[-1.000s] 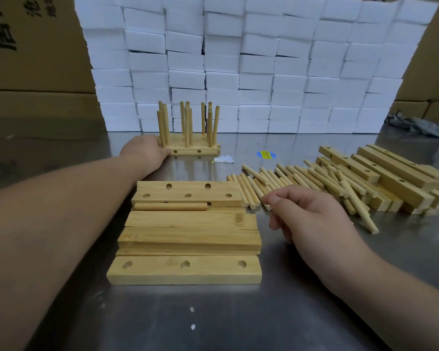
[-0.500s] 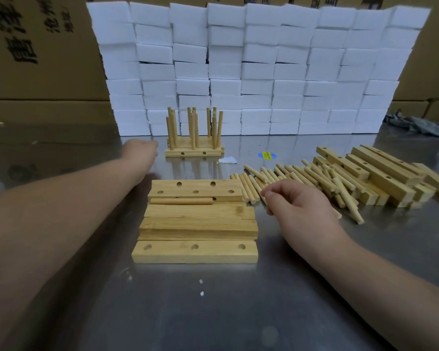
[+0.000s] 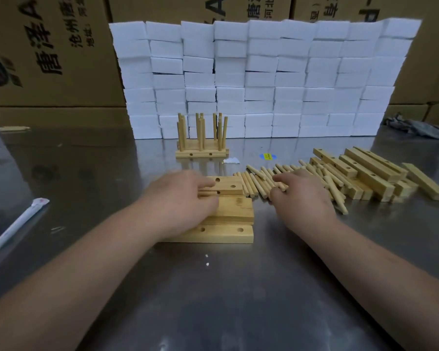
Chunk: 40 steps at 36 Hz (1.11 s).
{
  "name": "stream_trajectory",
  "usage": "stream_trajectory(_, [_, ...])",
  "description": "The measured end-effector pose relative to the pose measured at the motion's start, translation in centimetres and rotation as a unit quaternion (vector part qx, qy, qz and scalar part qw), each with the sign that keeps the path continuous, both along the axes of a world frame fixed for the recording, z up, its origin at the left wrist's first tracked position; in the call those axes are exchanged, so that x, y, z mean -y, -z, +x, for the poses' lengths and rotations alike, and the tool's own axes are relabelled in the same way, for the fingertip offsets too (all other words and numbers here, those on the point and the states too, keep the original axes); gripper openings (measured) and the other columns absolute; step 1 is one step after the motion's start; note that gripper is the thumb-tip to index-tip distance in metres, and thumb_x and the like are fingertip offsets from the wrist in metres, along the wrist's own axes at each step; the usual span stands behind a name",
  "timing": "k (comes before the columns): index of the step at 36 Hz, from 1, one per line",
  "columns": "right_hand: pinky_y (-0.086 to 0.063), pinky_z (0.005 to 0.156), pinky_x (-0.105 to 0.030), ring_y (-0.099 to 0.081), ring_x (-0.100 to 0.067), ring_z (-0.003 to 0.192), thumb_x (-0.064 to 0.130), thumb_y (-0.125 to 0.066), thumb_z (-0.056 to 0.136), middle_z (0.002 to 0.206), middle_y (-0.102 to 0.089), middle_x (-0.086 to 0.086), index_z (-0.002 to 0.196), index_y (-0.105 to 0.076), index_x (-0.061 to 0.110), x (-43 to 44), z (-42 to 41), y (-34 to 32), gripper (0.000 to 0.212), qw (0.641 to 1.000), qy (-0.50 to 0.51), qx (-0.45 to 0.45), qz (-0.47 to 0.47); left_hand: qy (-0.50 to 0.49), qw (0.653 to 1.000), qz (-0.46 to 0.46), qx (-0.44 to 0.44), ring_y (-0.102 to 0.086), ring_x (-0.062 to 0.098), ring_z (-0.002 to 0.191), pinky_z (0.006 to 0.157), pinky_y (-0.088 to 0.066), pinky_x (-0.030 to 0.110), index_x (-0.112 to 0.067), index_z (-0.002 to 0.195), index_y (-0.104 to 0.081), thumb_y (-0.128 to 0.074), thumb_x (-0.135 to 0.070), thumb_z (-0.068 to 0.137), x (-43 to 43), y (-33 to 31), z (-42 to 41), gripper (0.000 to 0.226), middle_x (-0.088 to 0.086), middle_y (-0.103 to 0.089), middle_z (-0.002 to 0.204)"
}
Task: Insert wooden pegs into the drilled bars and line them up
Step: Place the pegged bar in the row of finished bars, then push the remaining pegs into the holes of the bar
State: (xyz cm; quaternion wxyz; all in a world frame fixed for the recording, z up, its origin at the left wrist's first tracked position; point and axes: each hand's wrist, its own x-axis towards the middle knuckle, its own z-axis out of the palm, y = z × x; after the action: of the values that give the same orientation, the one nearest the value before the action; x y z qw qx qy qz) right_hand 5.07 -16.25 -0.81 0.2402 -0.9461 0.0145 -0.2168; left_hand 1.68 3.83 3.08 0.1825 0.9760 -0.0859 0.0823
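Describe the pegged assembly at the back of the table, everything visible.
The pegged assembly is pale wood: a low flat base with round pegs standing in it in three clusters, roughly upright, a few slightly tilted; count unclear. Two small holes show in its front face. It rests on the steel table, just before the white block wall. A white scrap lies off its front right corner. Nothing else visibly touches it.

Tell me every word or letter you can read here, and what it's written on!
"唐泽": big print on the left cardboard box.
"沧州唐": smaller line on that box, cut off by the frame edge.
"唐" and "河北": on the middle cardboard box, cut off.
Print on the right cardboard box: cut off, unreadable.
Print on the sticker on the table: too small to read.
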Motion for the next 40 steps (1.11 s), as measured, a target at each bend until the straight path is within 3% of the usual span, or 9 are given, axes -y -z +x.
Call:
stream_trajectory(3, [-0.026,0.106,-0.041,-0.032,-0.021,0.129,0.030,-0.045,0.089,0.139,-0.042,0.002,0.128,-0.053,0.025,0.5,0.3,0.0,0.041,0.997,0.016,-0.039,-0.063,0.038,0.996,0.079,0.002,-0.032,0.012,0.132,0.109,-0.023,0.033,-0.038,0.137,-0.041,-0.047,-0.051,0.087,-0.6,1.3,0.1,0.052,-0.014,-0.038,0.144])
stream_trajectory(6, [-0.018,0.112,-0.044,-0.025,-0.022,0.136,0.035,-0.043,0.091,0.146,-0.033,0.001,0.127,-0.053,0.024,0.6,0.6,0.3,0.040,0.988,0.020,-0.095,-0.124,0.050,0.996,0.068,0.007,-0.032,0.009,0.131,0.110,-0.023,0.031,-0.037,0.136,-0.042,-0.048,-0.054,0.085,-1.3,2.0,0.4,0.054,-0.016,-0.038,0.143])
stream_trajectory(12, [-0.026,0.109,-0.044,-0.035,-0.023,0.127,0.037,-0.039,0.092,0.131,-0.046,0.000,0.119,-0.059,0.022,0.6,1.0,0.7,0.036,0.982,0.027,-0.121,-0.145,0.082,0.995,0.039,0.045,-0.042,0.006,0.116,0.103,-0.033,0.030,-0.037,0.119,-0.053,-0.054,-0.056,0.077,-1.8,2.4,0.6,0.047,-0.020,-0.050,0.122])
stream_trajectory(18, [-0.029,0.105,-0.039,-0.037,-0.023,0.125,0.037,-0.046,0.090,0.131,-0.047,-0.001,0.118,-0.057,0.021,0.6,1.0,0.8,0.035,0.987,0.016,-0.087,-0.136,0.099,0.993,0.009,0.063,-0.041,-0.002,0.097,0.083,-0.033,0.021,-0.042,0.105,-0.054,-0.061,-0.051,0.078,-1.9,2.9,0.9,0.029,-0.033,-0.041,0.093])
stream_trajectory(22, [-0.015,0.112,-0.041,-0.015,-0.021,0.140,0.036,-0.044,0.092,0.151,-0.025,0.001,0.140,-0.035,0.029,0.2,0.9,1.0,0.049,0.983,-0.072,-0.077,-0.147,0.117,0.991,0.017,0.060,-0.038,-0.003,0.099,0.085,-0.032,0.021,-0.043,0.117,-0.052,-0.062,-0.051,0.078,-1.9,3.2,1.0,0.041,-0.031,-0.041,0.105])
stream_trajectory(24, [-0.013,0.113,-0.045,-0.014,-0.019,0.140,0.034,-0.036,0.096,0.151,-0.025,0.004,0.138,-0.036,0.033,-0.1,0.8,1.1,0.043,0.973,-0.114,-0.094,-0.180,0.118,0.991,0.016,0.062,-0.038,-0.002,0.105,0.089,-0.032,0.022,-0.042,0.125,-0.049,-0.062,-0.049,0.079,-1.8,3.2,1.0,0.048,-0.027,-0.044,0.115])
stream_trajectory(27, [-0.017,0.108,-0.041,-0.030,-0.017,0.131,0.030,-0.031,0.097,0.138,-0.042,0.007,0.128,-0.051,0.030,-0.1,0.5,1.0,0.038,0.971,-0.131,-0.092,-0.178,0.110,0.991,0.004,0.069,-0.038,-0.001,0.106,0.090,-0.033,0.023,-0.040,0.132,-0.044,-0.063,-0.047,0.080,-1.7,3.2,1.0,0.056,-0.025,-0.047,0.119])
stream_trajectory(32, [-0.039,0.091,-0.033,-0.048,-0.021,0.114,0.024,-0.040,0.094,0.124,-0.054,0.004,0.113,-0.064,0.023,-0.1,0.5,0.5,0.031,0.981,-0.091,-0.058,-0.160,0.108,0.991,-0.006,0.080,-0.033,-0.005,0.097,0.084,-0.030,0.021,-0.039,0.137,-0.038,-0.066,-0.045,0.079,-1.6,3.3,1.0,0.065,-0.037,-0.035,0.092])
stream_trajectory(40, [-0.032,0.076,-0.031,-0.047,-0.023,0.104,0.035,-0.041,0.093,0.110,-0.052,-0.001,0.109,-0.062,0.025,-0.2,0.5,0.6,0.028,0.983,-0.015,-0.061,-0.175,0.100,0.991,-0.011,0.091,-0.033,-0.001,0.099,0.085,-0.032,0.021,-0.038,0.134,-0.045,-0.067,-0.045,0.078,-1.5,3.2,0.9,0.061,-0.028,-0.035,0.094])
